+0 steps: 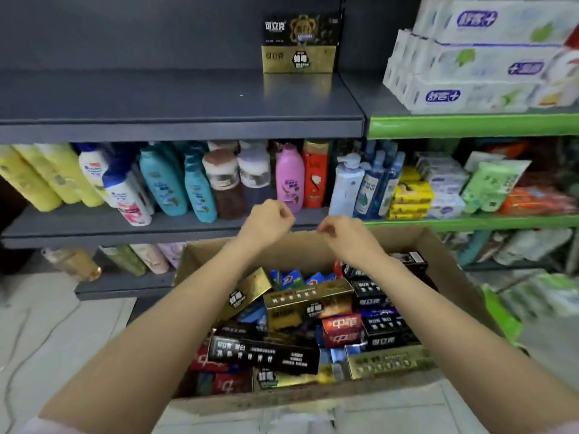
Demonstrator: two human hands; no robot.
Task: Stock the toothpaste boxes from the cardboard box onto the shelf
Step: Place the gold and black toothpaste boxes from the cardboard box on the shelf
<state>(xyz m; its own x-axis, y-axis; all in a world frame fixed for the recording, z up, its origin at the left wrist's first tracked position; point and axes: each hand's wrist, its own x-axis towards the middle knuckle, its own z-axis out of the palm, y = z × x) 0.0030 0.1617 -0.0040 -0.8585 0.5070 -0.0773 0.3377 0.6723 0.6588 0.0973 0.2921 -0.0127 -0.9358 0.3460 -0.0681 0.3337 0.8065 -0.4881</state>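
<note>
Toothpaste boxes [293, 303] lie jumbled in the cardboard box [313, 399] below your forearms; two more, black on gold [299, 43], already stand at the right end of the grey shelf [175, 100], against its back wall.

Grip state: left hand [266, 225] and right hand [343, 234] both hover over the far rim of the cardboard box with fingers curled inward. Nothing visible in either, though the fingertips face away, so a small item could not be ruled out.

Key relation: the pile lies beneath and nearer to you than both hands. The long gold box near the middle runs left to right, roughly between your two wrists; neither hand is clearly nearer. The tilted gold box [242, 296] sits just beside your left forearm.

Hard to read: lower layers are buried, your arms cover part of the pile, and motion blur smears the labels.
</note>
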